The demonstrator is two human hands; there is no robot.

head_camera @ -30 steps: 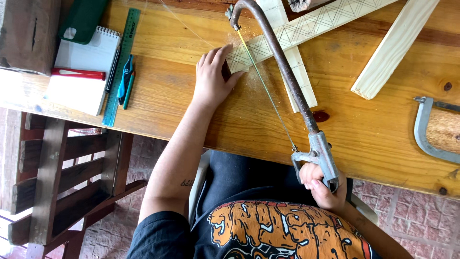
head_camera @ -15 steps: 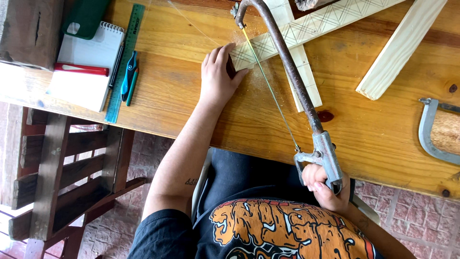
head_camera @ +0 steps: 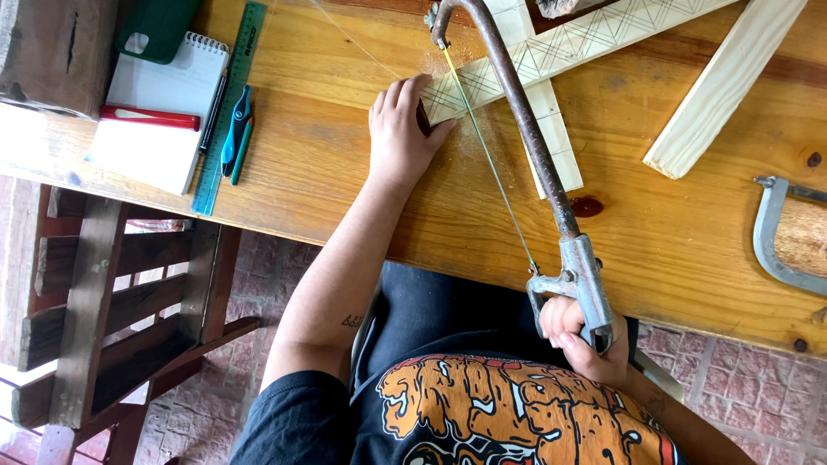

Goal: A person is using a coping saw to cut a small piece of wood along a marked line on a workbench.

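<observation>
Rusty steel ran the length of the hacksaw (head_camera: 534, 164), and nearest the body the right hand (head_camera: 581, 340) was wrapped tight round its grey pistol handle, just off the table's near edge. From there the thin blade stretched away over the wooden table (head_camera: 327, 146), slanting up to the far end of the bowed frame. Midway along, the left hand (head_camera: 401, 133) lay flat, fingers spread and thumb tucked against the end of the pencil-marked wooden strip (head_camera: 551, 52), pinning it to the table rather than gripping it. The blade crossed that strip right beside the thumb, with pale sawdust scattered about the cut. This looked like the middle of a sawing stroke, the cut begun but the piece not yet parted. The next stroke would call for a steady line along the pencil marks and firm downward pressure from the holding hand. Farther left sat a green ruler (head_camera: 231, 103), a spiral notepad (head_camera: 164, 112) and a red pen (head_camera: 148, 117); a plain batten (head_camera: 724, 90) lay far right.
</observation>
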